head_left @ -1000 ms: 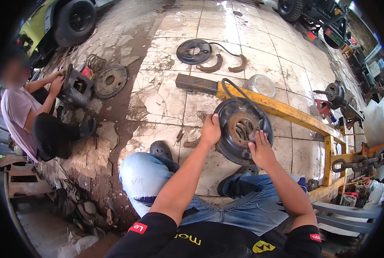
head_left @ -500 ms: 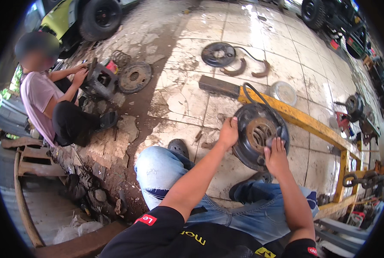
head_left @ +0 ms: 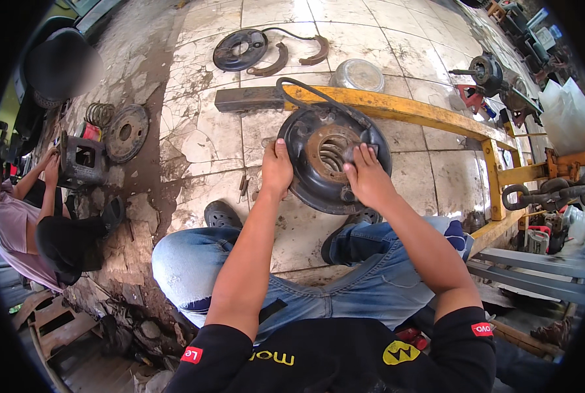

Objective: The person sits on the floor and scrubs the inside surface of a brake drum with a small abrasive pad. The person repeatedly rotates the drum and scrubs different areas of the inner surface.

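The person's left hand [head_left: 276,169] grips the black round plate [head_left: 318,187] at its nine o'clock rim; the plate sits at twelve o'clock from the lap, before the yellow beam [head_left: 384,103]. The right hand [head_left: 369,178] lies toward three o'clock, fingertips on a small grey thing (whether gripped or merely pressed, one cannot tell). Another round plate [head_left: 227,51] lies at eleven o'clock.

Light gleams on a grimy white-tiled floor [head_left: 197,144] edged by brown dirt [head_left: 164,190].
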`<state>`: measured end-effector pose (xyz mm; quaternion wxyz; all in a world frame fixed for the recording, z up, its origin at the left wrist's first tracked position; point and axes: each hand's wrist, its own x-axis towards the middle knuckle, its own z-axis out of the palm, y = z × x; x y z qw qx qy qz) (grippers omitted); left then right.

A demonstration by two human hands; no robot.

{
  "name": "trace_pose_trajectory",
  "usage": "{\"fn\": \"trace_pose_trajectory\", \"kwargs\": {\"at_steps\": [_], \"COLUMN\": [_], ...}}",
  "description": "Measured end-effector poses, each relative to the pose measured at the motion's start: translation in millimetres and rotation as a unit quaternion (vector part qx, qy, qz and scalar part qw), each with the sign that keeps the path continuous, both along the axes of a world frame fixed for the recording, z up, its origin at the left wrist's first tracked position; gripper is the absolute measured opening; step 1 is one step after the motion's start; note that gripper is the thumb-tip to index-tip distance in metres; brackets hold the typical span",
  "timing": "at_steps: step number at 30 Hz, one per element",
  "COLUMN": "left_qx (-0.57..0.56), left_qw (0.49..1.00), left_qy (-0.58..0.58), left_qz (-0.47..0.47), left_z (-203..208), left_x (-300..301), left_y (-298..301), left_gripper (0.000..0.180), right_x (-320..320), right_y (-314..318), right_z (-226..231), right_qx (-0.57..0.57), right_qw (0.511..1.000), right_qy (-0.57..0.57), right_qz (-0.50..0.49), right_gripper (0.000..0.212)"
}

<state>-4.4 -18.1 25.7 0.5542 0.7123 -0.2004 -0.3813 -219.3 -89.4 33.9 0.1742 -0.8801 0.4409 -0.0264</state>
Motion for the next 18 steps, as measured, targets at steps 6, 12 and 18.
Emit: {"fn": "trace_pose_trajectory", "kwargs": {"at_steps": [6, 12, 18], "left_qx": [0.017, 0.018, 0.019], "left_qw": [1.000, 1.000, 1.000], "left_qy": [0.012, 0.007, 0.014], "left_qz": [-0.016, -0.019, -0.015], "left_z": [7.6, 5.2, 11.3], "left_x": [3.9, 3.8, 1.8], "left_y": [1.8, -0.3, 0.6], "left_gripper": [0.053, 0.054, 0.057], "right_x": [30.6, 47.8, 72.7], "right_y": [-4.7, -20.7, -15.9], "right_z": [-10.3, -14.3, -2.6], "right_qx": [-0.043, -0.060, -0.060], "right_qw": [0.998, 0.997, 0.997], "right_qy": [0.031, 0.003, -0.043], "right_qz": [-0.016, -0.049, -0.006], "right_gripper": [0.065, 0.057, 0.053]}}
